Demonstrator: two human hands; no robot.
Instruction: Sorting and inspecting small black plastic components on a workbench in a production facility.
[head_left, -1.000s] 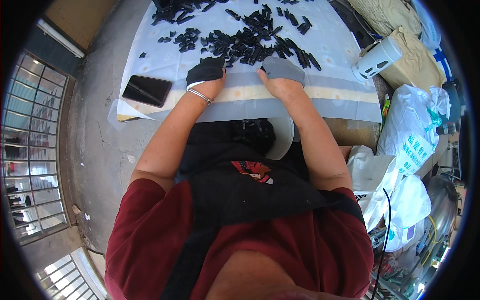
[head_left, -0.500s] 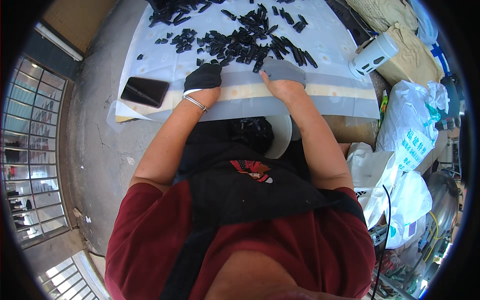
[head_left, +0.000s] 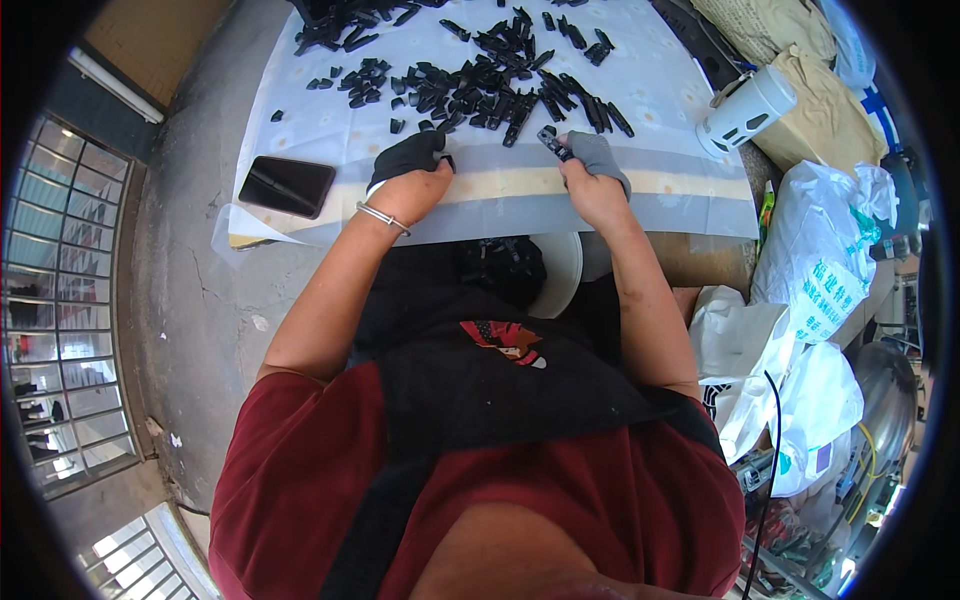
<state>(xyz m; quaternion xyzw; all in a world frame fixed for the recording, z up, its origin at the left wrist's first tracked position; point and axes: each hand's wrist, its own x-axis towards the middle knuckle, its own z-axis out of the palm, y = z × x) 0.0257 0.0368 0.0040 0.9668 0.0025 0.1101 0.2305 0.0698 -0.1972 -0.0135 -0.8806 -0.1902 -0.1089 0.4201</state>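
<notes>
My left hand (head_left: 412,172), in a black fingerless glove, is closed near the table's front edge. A small black plastic piece (head_left: 447,162) shows at its fingertips. To the right, my right hand (head_left: 597,180) wears a grey glove and pinches a longer black plastic clip-like part (head_left: 553,143), which sticks out to the upper left. The two hands are apart. Just beyond them lies a loose heap of long black parts (head_left: 515,112). Short black pieces (head_left: 366,82) are scattered to its left. The exact kind of these parts is too small to tell.
A phone (head_left: 287,186) lies on the white-covered table at the left. At the right edge stands a white tumbler (head_left: 748,110). A pale bucket (head_left: 565,275) of black parts sits below the front edge. White plastic bags (head_left: 815,245) crowd the right side.
My right hand has lifted a long black part off the heap's near edge and drawn it to the right. My left hand has shifted slightly right and now shows a small piece.
</notes>
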